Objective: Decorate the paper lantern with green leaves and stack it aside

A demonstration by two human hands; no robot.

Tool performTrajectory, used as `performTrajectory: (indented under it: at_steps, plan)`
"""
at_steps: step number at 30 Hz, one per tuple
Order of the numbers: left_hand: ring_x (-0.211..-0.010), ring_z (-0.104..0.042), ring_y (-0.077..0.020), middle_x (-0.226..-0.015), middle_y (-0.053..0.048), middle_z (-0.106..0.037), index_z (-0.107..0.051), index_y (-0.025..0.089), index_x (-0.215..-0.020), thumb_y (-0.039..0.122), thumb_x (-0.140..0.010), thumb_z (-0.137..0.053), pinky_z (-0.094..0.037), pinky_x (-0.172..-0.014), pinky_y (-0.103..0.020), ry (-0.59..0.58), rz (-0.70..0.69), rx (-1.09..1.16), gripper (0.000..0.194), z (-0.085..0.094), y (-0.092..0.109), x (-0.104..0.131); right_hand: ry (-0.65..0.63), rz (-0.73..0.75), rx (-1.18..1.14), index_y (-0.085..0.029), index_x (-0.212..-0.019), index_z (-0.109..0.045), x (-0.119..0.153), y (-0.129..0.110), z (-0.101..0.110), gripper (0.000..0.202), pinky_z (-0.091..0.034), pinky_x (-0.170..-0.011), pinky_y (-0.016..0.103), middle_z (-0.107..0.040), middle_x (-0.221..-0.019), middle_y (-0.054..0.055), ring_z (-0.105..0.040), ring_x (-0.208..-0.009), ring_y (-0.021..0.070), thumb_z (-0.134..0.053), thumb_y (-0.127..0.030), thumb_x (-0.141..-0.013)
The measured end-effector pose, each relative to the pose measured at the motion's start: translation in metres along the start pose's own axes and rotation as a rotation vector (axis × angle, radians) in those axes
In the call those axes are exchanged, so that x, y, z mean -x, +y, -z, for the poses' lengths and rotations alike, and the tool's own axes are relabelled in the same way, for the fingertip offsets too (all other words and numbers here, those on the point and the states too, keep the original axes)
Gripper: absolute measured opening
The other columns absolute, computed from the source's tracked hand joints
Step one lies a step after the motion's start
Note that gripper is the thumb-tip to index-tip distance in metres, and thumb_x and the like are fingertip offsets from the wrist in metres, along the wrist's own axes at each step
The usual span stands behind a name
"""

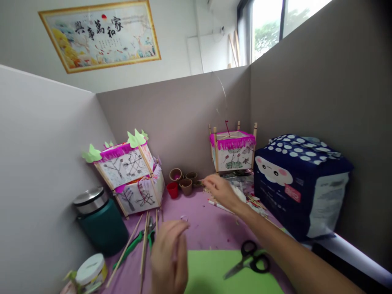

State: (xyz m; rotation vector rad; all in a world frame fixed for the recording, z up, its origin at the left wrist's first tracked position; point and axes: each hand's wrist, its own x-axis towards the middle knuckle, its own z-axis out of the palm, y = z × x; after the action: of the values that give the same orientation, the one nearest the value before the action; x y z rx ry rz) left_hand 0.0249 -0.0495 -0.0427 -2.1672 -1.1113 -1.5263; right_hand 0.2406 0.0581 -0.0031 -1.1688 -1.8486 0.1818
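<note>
My right hand [219,188] is stretched out to the back of the desk, beside several small brown pots [186,187] and a red cup [172,190]. Its fingertips are pinched together; whatever they hold is too small to make out. Low in the middle hovers my left hand [170,255], a little blurred, its fingers bent and the thumb apart, with nothing visible in it. Under my right forearm, black-handled scissors [247,261] lie on a light green sheet of paper [211,273]. A white marker [221,206] rests near my right wrist.
Two paper lanterns on stick frames, one left [131,179] and one right [234,149], stand at the back. A teal flask [102,224], a white-lidded tub [91,269], wooden sticks [143,249] and green-handled pliers [131,247] are on the left. A dark blue package [294,183] stands right. Grey partitions [177,118] enclose the desk.
</note>
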Motion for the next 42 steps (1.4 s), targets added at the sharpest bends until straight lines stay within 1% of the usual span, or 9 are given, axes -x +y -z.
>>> performTrajectory:
  at_steps: [2, 8, 16, 23, 26, 31, 33, 38, 42]
  plan:
    - [-0.09, -0.063, -0.018, -0.097, -0.008, -0.066, -0.062, 0.018, -0.102, 0.015, -0.087, -0.049, -0.053, -0.078, -0.03, -0.129, -0.049, 0.025, 0.02, -0.027, -0.02, 0.005, -0.288, -0.011, 0.269, -0.017, -0.102, -0.07, -0.016, 0.037, -0.041, 0.023, -0.04, -0.094, 0.034, -0.06, -0.122, 0.011, -0.055, -0.11, 0.0222, -0.054, -0.021, -0.085]
    - [-0.077, -0.064, -0.0185, -0.086, -0.009, -0.067, -0.061, 0.018, -0.099, 0.007, -0.083, -0.048, -0.054, -0.068, -0.029, -0.33, -0.131, 0.083, 0.023, -0.058, -0.057, 0.033, -0.376, -0.02, 0.425, -0.017, -0.105, -0.069, -0.052, 0.091, -0.102, 0.031, -0.03, -0.102, 0.04, -0.05, -0.136, 0.013, -0.041, -0.125, 0.0291, -0.065, -0.02, -0.075]
    - [-0.075, -0.064, -0.0188, -0.083, -0.009, -0.066, -0.062, 0.019, -0.096, 0.01, -0.084, -0.046, -0.054, -0.066, -0.029, -0.293, -0.018, 0.149, 0.022, -0.062, -0.06, 0.043, -0.323, -0.065, 0.515, -0.013, -0.093, -0.071, -0.084, 0.086, -0.103, 0.027, -0.038, -0.085, 0.032, -0.067, -0.104, 0.015, -0.058, -0.101, 0.0251, -0.047, -0.027, -0.09]
    - [-0.077, -0.065, -0.0191, -0.084, -0.01, -0.067, -0.066, 0.019, -0.096, 0.015, -0.086, -0.047, -0.054, -0.069, -0.03, -0.343, 0.056, 0.198, 0.021, -0.056, -0.056, 0.04, -0.238, -0.021, 0.51, -0.015, -0.091, -0.071, -0.057, 0.071, -0.074, 0.029, -0.041, -0.085, 0.032, -0.068, -0.101, 0.012, -0.059, -0.096, 0.023, -0.043, -0.024, -0.092]
    - [-0.084, -0.066, -0.0202, -0.088, -0.009, -0.069, -0.068, 0.019, -0.094, 0.025, -0.086, -0.052, -0.055, -0.073, -0.031, -0.325, 0.309, 0.345, 0.018, -0.055, -0.057, 0.04, -0.156, 0.068, 0.482, -0.014, -0.105, -0.067, -0.022, 0.058, -0.061, 0.028, -0.039, -0.094, 0.037, -0.064, -0.114, 0.013, -0.055, -0.108, 0.0237, -0.042, -0.022, -0.093]
    - [-0.073, -0.067, -0.0192, -0.097, -0.013, -0.069, -0.062, 0.015, -0.108, 0.052, -0.083, -0.055, -0.056, -0.068, -0.034, -0.221, 1.164, 0.897, 0.045, -0.053, -0.056, 0.029, -0.036, 0.554, 0.334, -0.015, -0.109, -0.064, 0.053, 0.027, -0.068, 0.029, -0.038, -0.1, 0.046, -0.064, -0.119, 0.011, -0.053, -0.115, 0.0232, -0.042, -0.01, -0.091]
    - [-0.072, -0.067, -0.0193, -0.098, -0.015, -0.069, -0.061, 0.013, -0.108, 0.055, -0.08, -0.056, -0.055, -0.065, -0.034, -0.182, 1.344, 1.173, 0.051, -0.051, -0.054, 0.022, -0.053, 0.657, 0.287, -0.017, -0.106, -0.065, 0.077, 0.016, -0.075, 0.029, -0.038, -0.101, 0.047, -0.063, -0.121, 0.009, -0.051, -0.118, 0.0224, -0.041, -0.009, -0.091]
    - [-0.071, -0.068, -0.0169, -0.081, -0.009, -0.072, -0.067, 0.01, -0.086, 0.03, -0.066, -0.077, -0.052, -0.066, -0.024, -0.06, 1.334, 1.297, 0.03, -0.048, -0.055, 0.019, -0.178, 0.656, 0.129, -0.02, -0.108, -0.062, 0.098, -0.002, -0.069, 0.025, -0.036, -0.102, 0.048, -0.061, -0.125, 0.007, -0.048, -0.122, 0.0229, -0.045, -0.012, -0.091]
    - [-0.071, -0.068, -0.0186, -0.076, -0.008, -0.072, -0.067, 0.01, -0.083, 0.033, -0.067, -0.075, -0.051, -0.067, -0.026, -0.089, 1.304, 1.193, 0.029, -0.05, -0.058, 0.028, -0.113, 0.29, -0.067, -0.019, -0.12, -0.054, 0.09, -0.005, -0.056, 0.033, -0.043, -0.096, 0.045, -0.054, -0.128, 0.013, -0.048, -0.119, 0.026, -0.054, -0.026, -0.087]
